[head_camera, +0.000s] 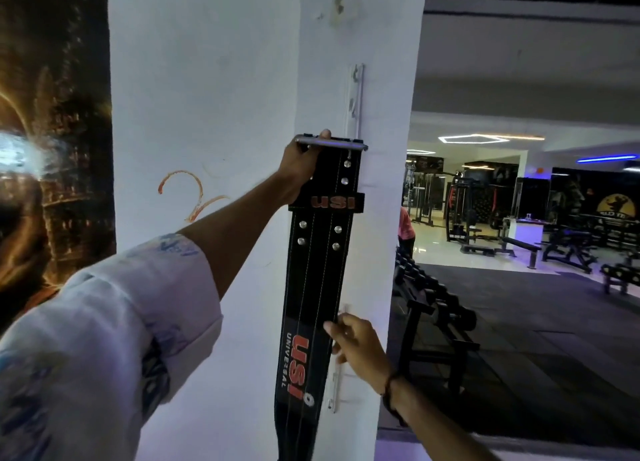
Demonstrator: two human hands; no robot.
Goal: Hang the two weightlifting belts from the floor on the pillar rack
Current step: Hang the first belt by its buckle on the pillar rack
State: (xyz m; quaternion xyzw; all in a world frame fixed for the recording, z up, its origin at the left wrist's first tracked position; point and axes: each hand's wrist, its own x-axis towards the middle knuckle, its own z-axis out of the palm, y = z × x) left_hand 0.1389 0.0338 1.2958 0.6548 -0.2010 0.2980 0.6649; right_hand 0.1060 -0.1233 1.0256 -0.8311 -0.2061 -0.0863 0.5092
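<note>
A black weightlifting belt [313,280] with red USI lettering hangs straight down the white pillar [214,114]. My left hand [301,170] grips its top end at the metal buckle [330,144], held against the lower end of a white hook rail [356,97] fixed to the pillar. My right hand [356,343] rests on the belt's right edge lower down, fingers curled on it, beside a second white rail [336,388]. The belt's lower end runs out of view. I see only this one belt.
To the right of the pillar stands a dumbbell rack [433,308], close behind my right hand. Beyond it are a dark mat floor, benches [519,246] and machines. A person in a red top [406,228] stands far back. A dark mural [52,149] covers the left wall.
</note>
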